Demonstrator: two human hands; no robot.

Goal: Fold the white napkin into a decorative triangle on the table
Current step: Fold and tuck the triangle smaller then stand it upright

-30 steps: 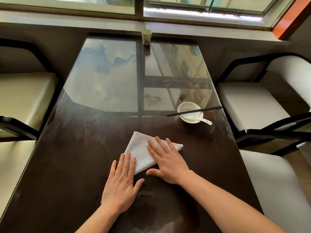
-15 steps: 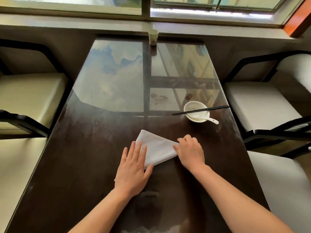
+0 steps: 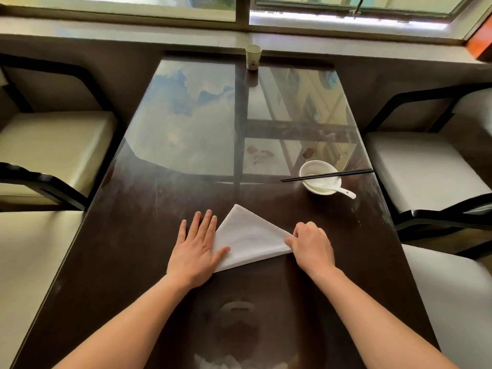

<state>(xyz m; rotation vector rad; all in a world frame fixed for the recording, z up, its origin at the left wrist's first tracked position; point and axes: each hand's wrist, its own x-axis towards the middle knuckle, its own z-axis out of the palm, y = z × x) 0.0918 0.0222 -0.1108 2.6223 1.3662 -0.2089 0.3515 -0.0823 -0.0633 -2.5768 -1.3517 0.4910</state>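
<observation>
Folded white napkin (image 3: 247, 235) lies as a flat triangle between both hands.
It sits on the near half of the dark tabletop (image 3: 133, 235). The left hand (image 3: 195, 246) is spread flat, thumb on the cloth's left edge, likely as an anchor against sliding. The right hand (image 3: 311, 243) is curled and pinches the right corner, probably to draw it over for the next fold. The bowl (image 3: 319, 179), with chopsticks (image 3: 327, 174) laid across it, is well apart.

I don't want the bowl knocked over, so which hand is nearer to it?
Right. The right hand pinches the napkin on the near side of the bowl; the left hand presses the napkin farther left.
</observation>
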